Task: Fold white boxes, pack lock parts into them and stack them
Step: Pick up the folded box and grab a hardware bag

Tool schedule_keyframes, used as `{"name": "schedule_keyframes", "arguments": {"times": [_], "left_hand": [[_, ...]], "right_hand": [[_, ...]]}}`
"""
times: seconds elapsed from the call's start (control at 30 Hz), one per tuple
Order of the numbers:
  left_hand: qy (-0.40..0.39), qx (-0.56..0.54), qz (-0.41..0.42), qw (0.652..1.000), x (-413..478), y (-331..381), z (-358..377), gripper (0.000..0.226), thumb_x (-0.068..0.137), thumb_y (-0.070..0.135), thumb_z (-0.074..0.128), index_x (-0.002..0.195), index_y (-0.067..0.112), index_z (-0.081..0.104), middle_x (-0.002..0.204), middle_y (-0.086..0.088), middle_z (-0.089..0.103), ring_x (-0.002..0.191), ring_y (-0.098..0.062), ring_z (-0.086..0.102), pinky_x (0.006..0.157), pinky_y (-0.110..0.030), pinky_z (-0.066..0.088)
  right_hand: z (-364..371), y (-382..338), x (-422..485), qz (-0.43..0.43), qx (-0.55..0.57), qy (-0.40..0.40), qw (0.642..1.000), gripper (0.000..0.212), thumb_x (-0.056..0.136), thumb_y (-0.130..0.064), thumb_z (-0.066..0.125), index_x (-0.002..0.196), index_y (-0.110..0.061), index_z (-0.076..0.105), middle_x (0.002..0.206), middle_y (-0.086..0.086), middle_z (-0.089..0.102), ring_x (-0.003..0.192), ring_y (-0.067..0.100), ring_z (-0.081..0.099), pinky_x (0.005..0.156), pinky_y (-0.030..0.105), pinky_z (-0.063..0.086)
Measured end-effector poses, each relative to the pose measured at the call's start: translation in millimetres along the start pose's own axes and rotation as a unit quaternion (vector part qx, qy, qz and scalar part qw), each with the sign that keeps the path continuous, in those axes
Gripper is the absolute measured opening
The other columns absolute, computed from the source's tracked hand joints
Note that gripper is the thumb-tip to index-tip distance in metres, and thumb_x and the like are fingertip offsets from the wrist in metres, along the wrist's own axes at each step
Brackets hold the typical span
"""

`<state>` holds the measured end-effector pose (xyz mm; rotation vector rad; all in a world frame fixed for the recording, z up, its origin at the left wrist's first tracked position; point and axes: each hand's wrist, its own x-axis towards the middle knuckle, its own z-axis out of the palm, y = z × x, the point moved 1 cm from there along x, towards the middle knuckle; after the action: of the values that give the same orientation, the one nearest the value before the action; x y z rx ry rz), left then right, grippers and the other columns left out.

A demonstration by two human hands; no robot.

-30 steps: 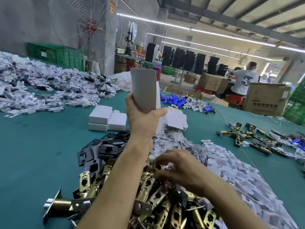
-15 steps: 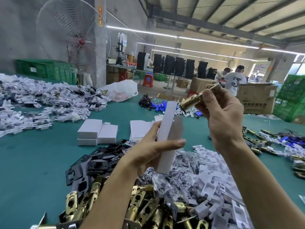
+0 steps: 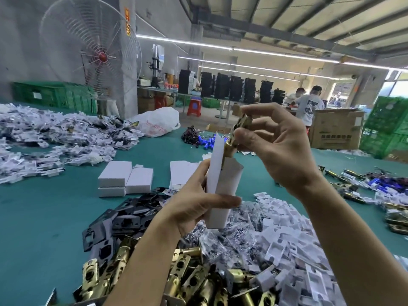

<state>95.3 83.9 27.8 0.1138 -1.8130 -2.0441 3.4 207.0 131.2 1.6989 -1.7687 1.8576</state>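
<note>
Since the earlier frame the right hand [image 3: 280,151] has brought the brass latch [image 3: 239,127] down to the white box [image 3: 223,195], its lower tip now just inside the open top edge. Thumb and fingers pinch the latch, while the left hand [image 3: 194,208] grips the upright box above the parts pile [image 3: 194,281]. Bare green surface [image 3: 44,217] lies open to the left, finished boxes [image 3: 123,180] well apart.

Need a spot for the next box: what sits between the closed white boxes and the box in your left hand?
Head view: flat white box blanks lie on the table there, partly hidden by the left hand.
</note>
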Motion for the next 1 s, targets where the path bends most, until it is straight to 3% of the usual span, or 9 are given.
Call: {"name": "schedule_keyframes", "arguments": {"times": [0.13,0.3,0.37,0.5,0.63,0.7,0.8,0.9,1.0], "left_hand": [[-0.011,0.062,0.053,0.997,-0.1,1.7,4.9,0.092,0.053,0.027,0.089,0.132,0.041,0.045,0.114,0.009,0.065,0.1,-0.009,0.064,0.075,-0.022,0.053],[0.003,0.097,0.073,0.993,0.5,1.0,9.8,0.093,0.053,0.048,0.082,0.131,0.042,0.032,0.11,-0.002,0.063,0.083,-0.002,0.066,0.067,-0.014,0.05],[0.012,0.092,0.075,0.993,0.1,-0.5,10.3,0.091,0.052,0.047,0.082,0.126,0.042,0.03,0.103,-0.002,0.065,0.077,-0.001,0.066,0.064,-0.014,0.05],[0.007,0.084,0.079,0.993,-1.1,-1.5,10.2,0.095,0.05,0.043,0.08,0.129,0.033,0.029,0.104,-0.004,0.062,0.077,-0.001,0.065,0.066,-0.015,0.051],[0.008,0.039,0.086,0.996,-1.0,-0.8,8.8,0.085,0.049,0.036,0.077,0.124,0.033,0.039,0.085,0.016,0.068,0.073,-0.003,0.064,0.06,-0.022,0.052],[0.024,-0.008,0.08,0.997,-0.9,0.7,8.7,0.082,0.048,0.033,0.077,0.124,0.031,0.044,0.087,0.01,0.069,0.073,-0.008,0.065,0.057,-0.032,0.056],[0.043,-0.087,0.065,0.993,-1.7,4.9,4.4,0.075,0.051,0.033,0.076,0.122,0.021,0.058,0.097,-0.005,0.069,0.084,-0.017,0.067,0.063,-0.043,0.059],[0.013,-0.146,0.043,0.988,-2.4,5.4,-1.4,0.052,0.058,0.037,0.07,0.104,0.014,0.074,0.091,-0.01,0.069,0.082,-0.022,0.068,0.068,-0.048,0.061],[0.017,-0.124,0.022,0.992,-4.1,4.9,0.2,0.061,0.059,0.043,0.07,0.111,0.011,0.072,0.099,-0.014,0.067,0.083,-0.023,0.069,0.061,-0.044,0.059]], "right_hand": [[3.0,0.5,2.7,0.055,-0.089,-0.089,0.991,0.028,0.081,-0.009,0.077,0.101,-0.024,0.066,0.087,0.005,0.075,0.078,0.02,0.073,0.07,0.03,0.061],[1.2,6.4,7.1,0.107,-0.097,-0.135,0.98,0.024,0.079,-0.001,0.077,0.087,-0.021,0.067,0.084,0.012,0.076,0.078,0.025,0.072,0.064,0.029,0.06],[-0.2,5.6,10.2,0.101,-0.122,-0.16,0.974,0.023,0.076,0.005,0.077,0.088,-0.015,0.071,0.088,0.013,0.076,0.083,0.026,0.073,0.071,0.035,0.061],[0.3,-1.0,17.6,0.088,-0.186,-0.219,0.954,0.014,0.078,-0.001,0.077,0.089,-0.01,0.08,0.089,0.007,0.077,0.067,0.002,0.065,0.059,0.017,0.051],[-1.9,1.4,20.6,0.081,-0.277,-0.217,0.933,0.012,0.089,-0.015,0.069,0.088,-0.016,0.081,0.083,-0.002,0.075,0.072,0.005,0.064,0.069,0.027,0.055],[-0.1,1.5,16.0,0.057,-0.232,-0.159,0.958,0.011,0.091,-0.022,0.068,0.087,-0.021,0.079,0.082,-0.009,0.074,0.072,0.0,0.065,0.068,0.021,0.054],[-1.1,8.5,8.5,0.054,-0.16,-0.068,0.983,0.017,0.09,-0.027,0.068,0.107,-0.03,0.07,0.101,-0.011,0.07,0.087,0.005,0.067,0.078,0.029,0.058],[0.4,23.6,-2.0,0.146,-0.092,-0.111,0.979,0.056,0.084,-0.032,0.071,0.135,-0.031,0.05,0.123,-0.002,0.06,0.102,0.016,0.067,0.085,0.035,0.059],[5.7,34.6,-12.5,0.196,-0.01,-0.15,0.969,0.04,0.085,-0.031,0.066,0.122,-0.017,0.062,0.114,0.009,0.071,0.103,0.027,0.069,0.087,0.048,0.058]]}}
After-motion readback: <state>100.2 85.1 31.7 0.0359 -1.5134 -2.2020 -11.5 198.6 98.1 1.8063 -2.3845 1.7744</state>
